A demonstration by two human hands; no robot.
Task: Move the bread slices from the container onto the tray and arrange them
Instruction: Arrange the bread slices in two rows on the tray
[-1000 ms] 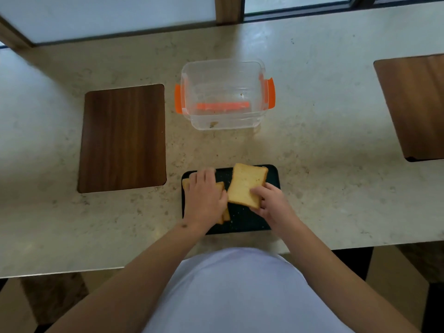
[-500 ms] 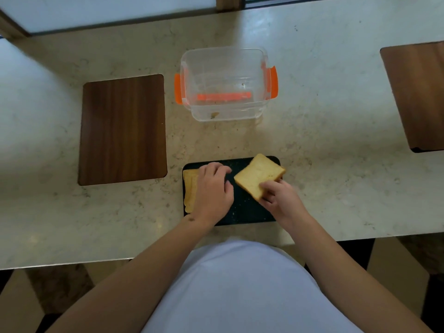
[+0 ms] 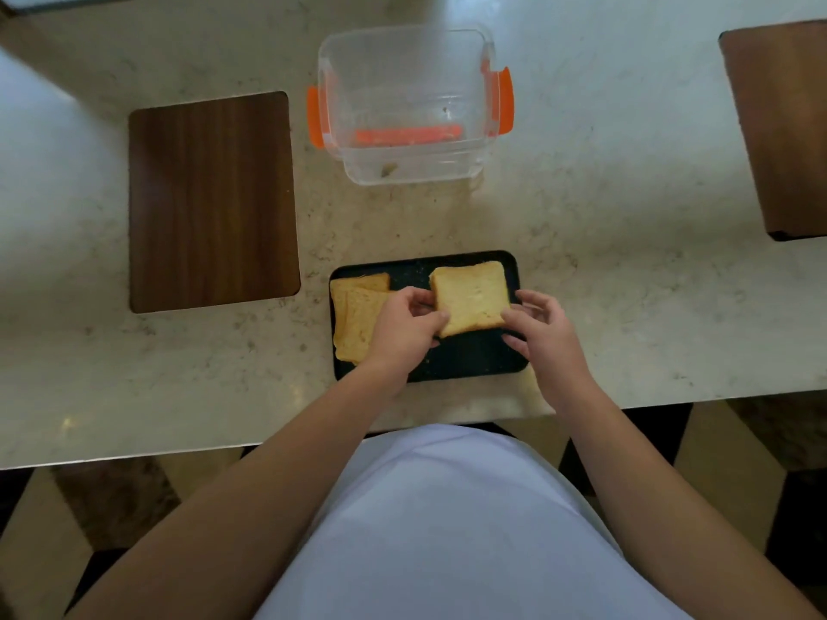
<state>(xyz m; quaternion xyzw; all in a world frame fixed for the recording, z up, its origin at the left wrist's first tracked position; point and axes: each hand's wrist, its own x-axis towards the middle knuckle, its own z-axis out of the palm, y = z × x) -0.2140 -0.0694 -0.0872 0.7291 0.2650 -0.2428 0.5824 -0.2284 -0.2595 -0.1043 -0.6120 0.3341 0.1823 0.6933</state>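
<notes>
A small dark tray [image 3: 470, 364] lies near the counter's front edge. One bread slice [image 3: 471, 297] sits over the tray's right half, held at both sides: my left hand [image 3: 402, 326] grips its left edge and my right hand [image 3: 543, 333] touches its right edge with the fingertips. A stack of bread slices [image 3: 355, 313] lies on the tray's left side, partly hidden by my left hand. Behind the tray stands the clear container [image 3: 407, 105] with orange clips, holding only crumbs.
A dark wooden board [image 3: 212, 201] lies on the counter to the left of the tray. Another wooden board [image 3: 783, 127] sits at the far right. The counter's front edge runs just below the tray, close to my body.
My left hand has come off the stacked slices and moved right onto the single slice. The slice has turned square to the tray, and my right hand has shifted to its right edge.
</notes>
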